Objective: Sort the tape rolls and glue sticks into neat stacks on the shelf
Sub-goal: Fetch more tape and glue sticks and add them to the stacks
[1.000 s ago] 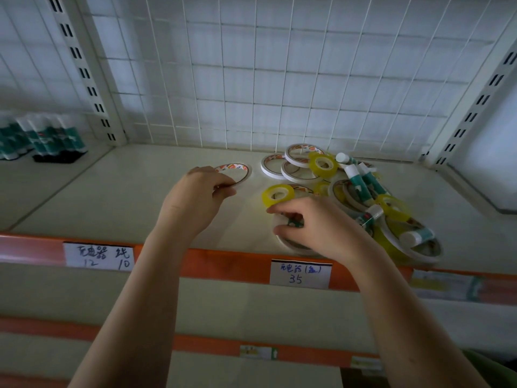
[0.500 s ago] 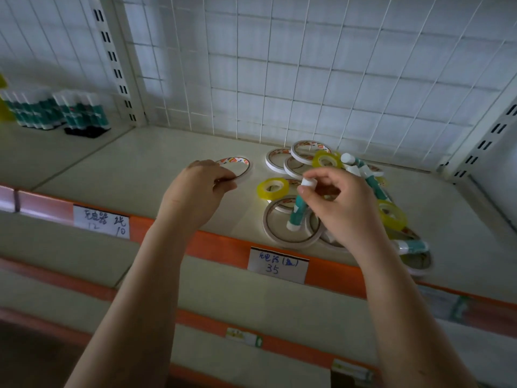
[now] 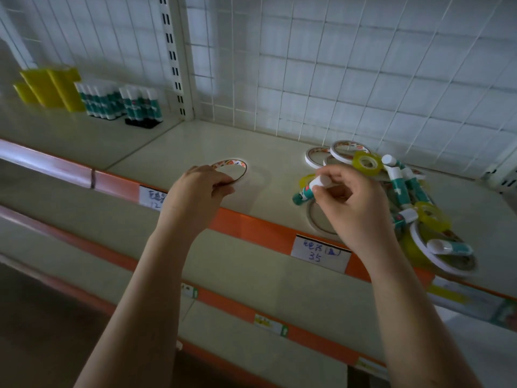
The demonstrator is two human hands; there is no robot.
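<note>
My right hand (image 3: 351, 201) pinches a green-and-white glue stick (image 3: 307, 190) by its white cap, lifted above the shelf (image 3: 173, 148) with its base tilted down to the left. My left hand (image 3: 195, 189) grips the near edge of a flat white tape roll (image 3: 233, 163) lying alone on the shelf. To the right lies a jumbled pile: white tape rolls (image 3: 342, 149), yellow tape rolls (image 3: 366, 163) and several loose glue sticks (image 3: 400, 186). Another white roll (image 3: 314, 218) lies partly hidden under my right hand.
On the neighbouring shelf section at the far left, upright glue sticks (image 3: 119, 103) stand in rows beside yellow boxes (image 3: 51, 88). A white wire grid backs the shelf. An orange front strip carries handwritten price labels (image 3: 319, 252). Lower shelves run below.
My right hand has picked the glue stick out of the pile and raised it leftward. My left hand stays on the lone tape roll. The view has swung left.
</note>
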